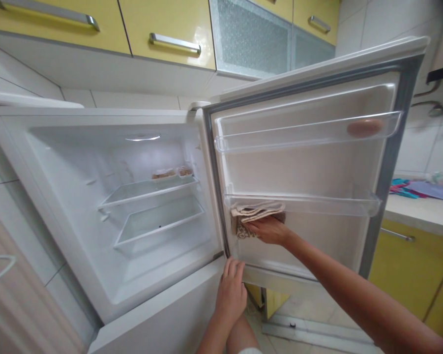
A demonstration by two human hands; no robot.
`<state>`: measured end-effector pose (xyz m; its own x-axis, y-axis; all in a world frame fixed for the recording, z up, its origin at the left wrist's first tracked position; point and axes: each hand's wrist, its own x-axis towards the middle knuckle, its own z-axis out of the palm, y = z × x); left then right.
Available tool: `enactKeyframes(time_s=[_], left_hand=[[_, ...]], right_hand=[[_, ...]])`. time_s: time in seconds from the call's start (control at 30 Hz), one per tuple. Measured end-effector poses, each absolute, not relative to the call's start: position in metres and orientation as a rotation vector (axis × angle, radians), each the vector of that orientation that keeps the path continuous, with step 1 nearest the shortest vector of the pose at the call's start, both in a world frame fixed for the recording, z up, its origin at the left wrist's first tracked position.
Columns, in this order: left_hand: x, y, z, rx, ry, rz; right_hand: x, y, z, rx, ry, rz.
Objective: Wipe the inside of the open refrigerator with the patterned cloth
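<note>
Cloth (258,211) partly hidden behind right hand (268,230)

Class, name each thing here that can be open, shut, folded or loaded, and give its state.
Fridge door, open
Cloth, folded, under the right hand
Upper door rack, holding one rounded item
Upper fridge shelf, bearing small packs
Yellow wall cabinets, shut
Left hand, at the door's lower edge
</note>
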<state>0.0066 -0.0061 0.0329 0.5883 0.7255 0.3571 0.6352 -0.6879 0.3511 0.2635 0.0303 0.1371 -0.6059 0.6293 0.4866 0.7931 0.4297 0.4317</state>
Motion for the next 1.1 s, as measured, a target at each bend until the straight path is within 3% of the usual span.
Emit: enactKeyframes(time_s=[0.23,0.5,0.67,0.93,1.1], left_hand=[[0.003,-0.004,0.027,2.609,1.109,0.806],[-0.004,0.000,0.026,2.621,1.111,0.770],[-0.004,0.000,0.029,2.612,1.121,0.738],[-0.007,-0.001,0.027,2.608,1.132,0.706],[-0.008,-0.002,0.028,2.593,1.116,0.714]], right_hand=[[0.257,0.033,0.138,-1.293,-2.355,-0.938],[0.256,0.035,0.045,-1.115,-2.630,-0.746],[0.257,0.031,0.018,-1.013,-2.767,-0.638],[0.266,0.011,0.024,-1.129,-2.621,-0.708],[0.292,-0.013,0.070,-1.318,-2.422,-0.864]])
